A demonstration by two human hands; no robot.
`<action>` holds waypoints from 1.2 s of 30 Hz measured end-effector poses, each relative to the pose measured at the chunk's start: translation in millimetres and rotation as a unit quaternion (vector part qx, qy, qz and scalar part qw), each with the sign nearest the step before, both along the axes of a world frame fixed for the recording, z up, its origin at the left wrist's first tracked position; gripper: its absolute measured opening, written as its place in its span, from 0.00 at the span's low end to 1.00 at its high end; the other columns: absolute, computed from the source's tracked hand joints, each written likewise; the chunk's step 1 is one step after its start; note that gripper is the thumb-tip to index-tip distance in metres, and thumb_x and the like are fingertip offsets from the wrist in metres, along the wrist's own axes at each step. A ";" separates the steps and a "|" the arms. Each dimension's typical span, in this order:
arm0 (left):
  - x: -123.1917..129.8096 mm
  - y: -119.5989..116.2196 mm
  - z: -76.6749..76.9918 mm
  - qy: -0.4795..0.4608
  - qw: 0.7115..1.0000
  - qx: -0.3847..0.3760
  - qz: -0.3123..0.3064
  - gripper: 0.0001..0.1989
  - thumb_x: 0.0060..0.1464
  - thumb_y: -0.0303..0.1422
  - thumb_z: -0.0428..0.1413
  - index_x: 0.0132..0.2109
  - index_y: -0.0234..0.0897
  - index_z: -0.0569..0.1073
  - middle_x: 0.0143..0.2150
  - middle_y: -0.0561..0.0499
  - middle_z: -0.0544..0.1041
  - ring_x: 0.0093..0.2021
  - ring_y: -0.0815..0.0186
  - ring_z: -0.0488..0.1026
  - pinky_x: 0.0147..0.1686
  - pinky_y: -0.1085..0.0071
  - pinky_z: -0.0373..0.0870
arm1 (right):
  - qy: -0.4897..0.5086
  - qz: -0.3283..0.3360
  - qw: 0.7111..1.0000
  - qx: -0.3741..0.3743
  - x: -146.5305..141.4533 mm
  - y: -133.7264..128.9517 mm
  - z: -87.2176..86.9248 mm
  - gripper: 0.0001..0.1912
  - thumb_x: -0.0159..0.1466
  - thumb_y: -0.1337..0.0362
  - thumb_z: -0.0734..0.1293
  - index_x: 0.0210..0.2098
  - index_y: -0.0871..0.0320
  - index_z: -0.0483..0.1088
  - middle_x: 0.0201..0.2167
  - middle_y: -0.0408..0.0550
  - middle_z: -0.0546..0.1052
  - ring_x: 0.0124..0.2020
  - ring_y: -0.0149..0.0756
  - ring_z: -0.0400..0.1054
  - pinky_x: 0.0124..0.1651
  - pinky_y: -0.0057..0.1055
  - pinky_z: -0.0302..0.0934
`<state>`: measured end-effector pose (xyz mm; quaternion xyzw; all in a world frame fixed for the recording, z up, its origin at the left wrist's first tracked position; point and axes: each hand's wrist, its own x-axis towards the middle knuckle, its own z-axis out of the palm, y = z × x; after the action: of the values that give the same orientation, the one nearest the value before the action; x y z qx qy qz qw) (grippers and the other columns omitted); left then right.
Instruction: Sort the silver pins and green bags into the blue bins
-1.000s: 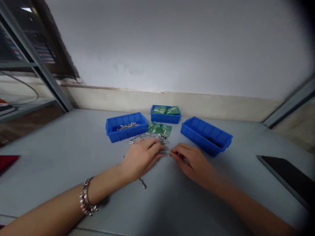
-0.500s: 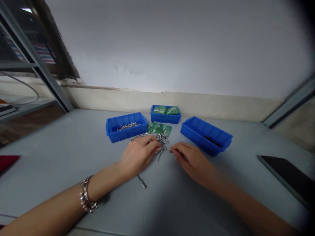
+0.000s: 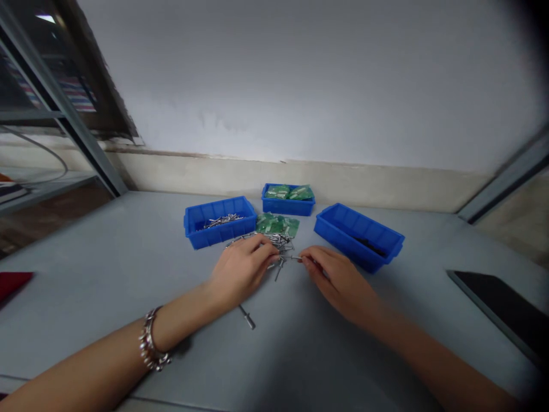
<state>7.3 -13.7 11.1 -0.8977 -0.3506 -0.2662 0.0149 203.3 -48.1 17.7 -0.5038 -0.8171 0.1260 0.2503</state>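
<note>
My left hand pinches one end of a thin silver blind rivet with thumb and forefinger. At the other end of that rivet, the fingertips of my right hand are closed on it. Just behind the left fingers lies a pile of silver blind rivets, partly covered by the hand. A single rivet points toward me below the held one. Nearer to me, another loose rivet sticks out from under my left wrist.
A blue bin of rivets stands at left. Behind the pile lies a green bag; more green bags fill the rear blue bin. The right blue bin holds dark pieces. A dark flat device lies far right.
My right hand has shifted slightly right with the rivet's end. The left fingers have moved a little, still pinching. Pile and bins stay put.
</note>
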 end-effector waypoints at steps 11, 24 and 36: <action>1.4 -1.7 0.4 0.023 0.999 -0.022 0.009 0.11 0.59 0.32 0.43 0.38 0.34 0.69 0.37 0.48 0.69 0.35 0.67 0.68 0.34 0.70 0.68 | 0.013 0.016 1.000 0.012 0.3 -0.1 -2.1 0.10 0.65 0.66 0.53 0.33 0.57 0.64 0.30 0.46 0.69 0.33 0.34 0.63 0.36 0.30 0.57; 1.5 -2.0 0.2 0.013 1.000 -0.018 -0.012 0.11 0.59 0.32 0.43 0.38 0.34 0.68 0.36 0.48 0.69 0.34 0.68 0.68 0.33 0.71 0.67 | 0.007 -0.003 1.000 0.002 -1.2 -1.4 0.1 0.11 0.65 0.64 0.53 0.32 0.57 0.64 0.30 0.47 0.70 0.33 0.35 0.64 0.34 0.31 0.58; 1.3 -1.9 1.4 0.035 0.999 -0.036 0.006 0.12 0.59 0.33 0.42 0.37 0.34 0.69 0.36 0.48 0.68 0.33 0.67 0.68 0.32 0.69 0.67 | -0.057 0.019 0.998 0.029 -0.5 0.4 -1.2 0.12 0.65 0.65 0.54 0.35 0.59 0.67 0.31 0.49 0.70 0.35 0.37 0.64 0.38 0.33 0.59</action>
<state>8.6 -15.5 12.5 -0.9044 -0.3644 -0.2220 -0.0034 202.8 -47.7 16.5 -0.4872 -0.8427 0.0784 0.2153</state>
